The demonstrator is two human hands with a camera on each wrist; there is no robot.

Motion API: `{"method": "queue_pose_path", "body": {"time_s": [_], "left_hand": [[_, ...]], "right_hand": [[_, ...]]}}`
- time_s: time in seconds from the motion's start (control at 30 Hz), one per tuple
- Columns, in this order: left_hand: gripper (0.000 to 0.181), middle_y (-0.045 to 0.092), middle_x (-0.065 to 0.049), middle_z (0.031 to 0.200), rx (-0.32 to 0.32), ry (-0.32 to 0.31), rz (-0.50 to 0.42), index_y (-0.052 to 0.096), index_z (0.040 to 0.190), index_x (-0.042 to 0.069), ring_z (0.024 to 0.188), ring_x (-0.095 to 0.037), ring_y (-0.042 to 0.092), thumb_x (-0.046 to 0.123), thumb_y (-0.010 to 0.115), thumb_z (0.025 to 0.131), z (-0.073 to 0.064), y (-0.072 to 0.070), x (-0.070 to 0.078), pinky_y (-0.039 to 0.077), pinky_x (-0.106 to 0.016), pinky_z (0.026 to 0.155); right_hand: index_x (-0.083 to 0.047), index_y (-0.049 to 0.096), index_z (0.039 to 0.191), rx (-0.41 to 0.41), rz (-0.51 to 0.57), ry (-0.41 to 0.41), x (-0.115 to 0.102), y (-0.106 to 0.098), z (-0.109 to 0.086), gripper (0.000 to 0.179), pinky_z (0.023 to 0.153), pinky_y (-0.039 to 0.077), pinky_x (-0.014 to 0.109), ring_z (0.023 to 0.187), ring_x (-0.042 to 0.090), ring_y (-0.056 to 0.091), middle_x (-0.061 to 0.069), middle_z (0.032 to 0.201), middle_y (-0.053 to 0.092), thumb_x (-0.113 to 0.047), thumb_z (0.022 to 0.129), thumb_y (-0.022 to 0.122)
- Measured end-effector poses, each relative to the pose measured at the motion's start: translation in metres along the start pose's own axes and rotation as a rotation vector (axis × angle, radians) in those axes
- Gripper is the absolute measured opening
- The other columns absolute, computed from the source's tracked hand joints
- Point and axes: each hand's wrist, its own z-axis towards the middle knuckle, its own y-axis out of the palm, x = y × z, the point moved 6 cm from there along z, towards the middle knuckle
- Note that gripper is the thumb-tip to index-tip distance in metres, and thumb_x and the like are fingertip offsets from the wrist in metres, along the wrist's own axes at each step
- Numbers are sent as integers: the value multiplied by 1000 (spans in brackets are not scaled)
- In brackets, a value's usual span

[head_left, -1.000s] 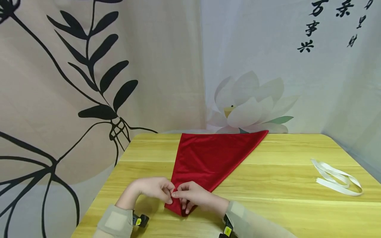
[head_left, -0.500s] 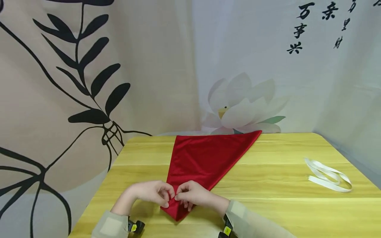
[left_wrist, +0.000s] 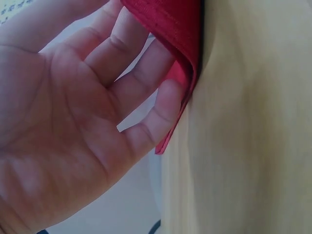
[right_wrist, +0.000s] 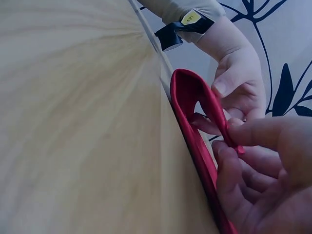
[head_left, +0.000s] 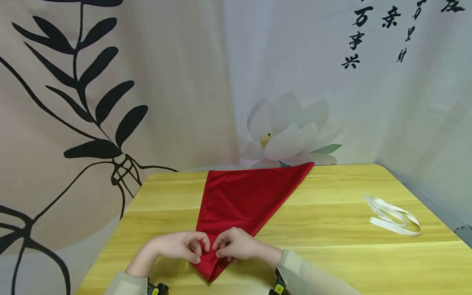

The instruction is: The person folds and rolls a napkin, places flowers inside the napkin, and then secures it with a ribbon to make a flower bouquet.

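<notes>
A red satiny cloth [head_left: 243,196], roughly triangular, lies across the table with its near corner folded over. At that corner my left hand [head_left: 178,247] holds the fold's left side. The left wrist view shows fingers of the left hand [left_wrist: 92,107] tucked under the cloth [left_wrist: 170,24]; its thumb tip is out of frame there. Close beside it, my right hand [head_left: 241,246] pinches the cloth's edge between thumb and forefinger. From the right wrist, the cloth [right_wrist: 187,85] forms an open loop, its edge between the right hand's [right_wrist: 263,170] fingertips.
A loosely looped white ribbon [head_left: 392,217] lies on the right part of the wooden table [head_left: 313,229]. Behind the table hangs a pale curtain [head_left: 177,82] printed with dark leaves, a lotus and characters. Black devices sit at both wrists.
The head view has shifted, so everything appears further left. The hands have moved slightly apart along the fold, and the cloth's near tip now looks flatter and more pointed. The ribbon stays put.
</notes>
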Motion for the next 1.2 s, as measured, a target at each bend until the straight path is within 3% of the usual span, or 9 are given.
{"method": "queue_pose_path", "body": {"time_s": [0.17, 0.33, 0.73, 1.0, 1.2], "left_hand": [[15, 59, 8, 79, 1, 35, 47, 59, 100, 10, 71, -2, 54, 6, 65, 87, 2, 0, 1, 43, -19, 63], [6, 60, 9, 79, -27, 78, 60, 64, 93, 6, 73, 0, 55, 4, 64, 87, 6, 0, 3, 44, -18, 65], [12, 67, 2, 82, -108, 32, -50, 70, 96, -4, 70, 1, 56, 0, 64, 86, 10, 2, 2, 46, -16, 65], [14, 71, 2, 87, -95, 38, -17, 72, 97, -2, 73, 1, 58, 0, 65, 85, 11, 3, -1, 49, -19, 68], [15, 71, 3, 85, -102, 43, -4, 73, 98, -1, 73, 2, 58, 0, 65, 85, 12, 3, -2, 49, -18, 66]], "right_hand": [[-13, 61, 84, -2, -26, -34, -2, -2, -1, 15, 38, 44, 23, 45, 11, 52, -3, 62, 60, -3, 82, 72], [-15, 61, 77, -8, -94, -49, -2, -2, 0, 18, 39, 41, 20, 44, 8, 51, -7, 61, 59, -3, 81, 73], [-19, 68, 73, -82, -243, -77, -3, -1, 0, 15, 47, 42, 15, 49, -4, 50, -19, 58, 58, -7, 77, 76], [-18, 72, 74, -66, -382, -139, -7, 0, -5, 8, 58, 43, 11, 58, -11, 50, -24, 60, 55, -12, 77, 77], [-16, 74, 75, -62, -400, -164, -6, -1, -7, 5, 57, 43, 10, 57, -12, 49, -24, 60, 56, -12, 75, 77]]}}
